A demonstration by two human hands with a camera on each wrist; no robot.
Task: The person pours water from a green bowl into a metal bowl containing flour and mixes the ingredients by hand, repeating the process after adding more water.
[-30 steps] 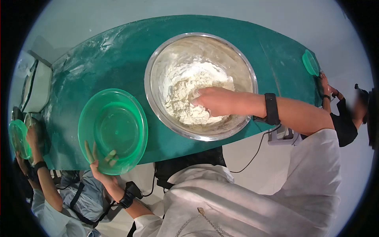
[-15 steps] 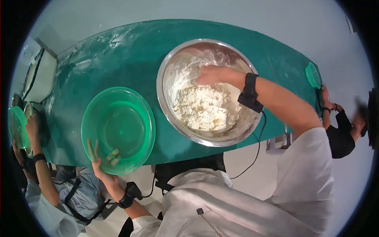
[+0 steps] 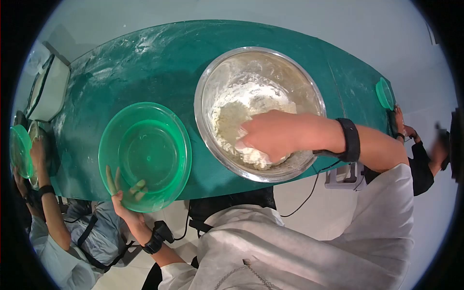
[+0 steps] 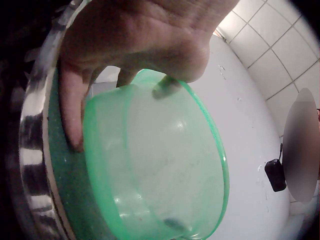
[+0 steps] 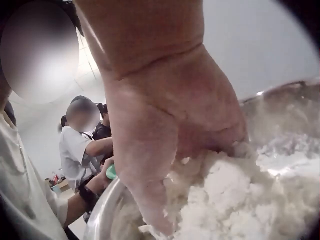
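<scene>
1. The right hand [image 3: 270, 135] is down in the steel bowl [image 3: 303, 92], touching the floury dough [image 3: 231, 116]. Its thumb [image 5: 150, 202] and fingers curl into the crumbly mass; the fingertips are buried, so I cannot tell how tightly they close.
2. The floury dough lies directly under the right palm and around the fingers, spreading past them towards the far side of the steel bowl. Loose white flour [image 3: 256, 92] lies beyond it.
3. The steel bowl sits on the bench [image 3: 121, 89], close to the near edge and right of the large green basin [image 3: 148, 152], with a gap between the two.
4. The left hand [image 3: 122, 203] touches the large green basin at its near left side. Its fingers are spread and show through the translucent wall, outside the basin. The floury dough is well apart from this hand, over to its right.
5. The large green basin projects a little over the near edge of the bench.
6. At the left end of the bench, another person's hand [image 3: 38, 152] is beside a green bowl [image 3: 21, 151], near a pale container [image 3: 50, 94].
7. At the right end stands a small green bowl [image 3: 385, 94], with a person in black [image 3: 421, 169] beside it.
</scene>
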